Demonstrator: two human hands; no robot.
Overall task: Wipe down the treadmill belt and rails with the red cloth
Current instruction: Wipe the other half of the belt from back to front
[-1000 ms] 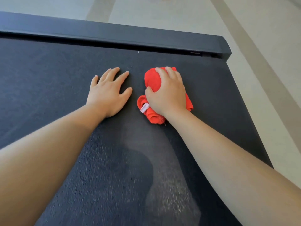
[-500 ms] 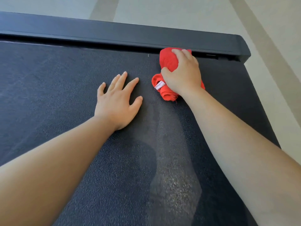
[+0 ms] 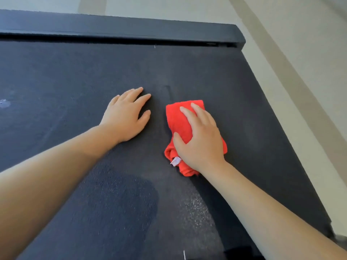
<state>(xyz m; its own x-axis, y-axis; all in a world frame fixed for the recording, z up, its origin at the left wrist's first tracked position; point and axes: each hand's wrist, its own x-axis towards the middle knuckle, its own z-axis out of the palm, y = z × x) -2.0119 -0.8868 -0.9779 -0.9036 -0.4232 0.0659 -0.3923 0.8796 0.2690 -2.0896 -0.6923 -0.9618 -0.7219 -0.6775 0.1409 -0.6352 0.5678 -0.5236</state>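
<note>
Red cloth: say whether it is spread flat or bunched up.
Bunched up. The red cloth is a compact wad under the right hand, folds and a white tag showing at its near end.

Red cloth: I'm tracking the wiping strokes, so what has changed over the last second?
The right hand pushed the red cloth away across the treadmill belt up to the far rail, then drew it back toward the person. It now lies on the belt, clear of the rail. The hand kept pressing on it throughout. The left hand stayed flat on the belt beside it.
</note>
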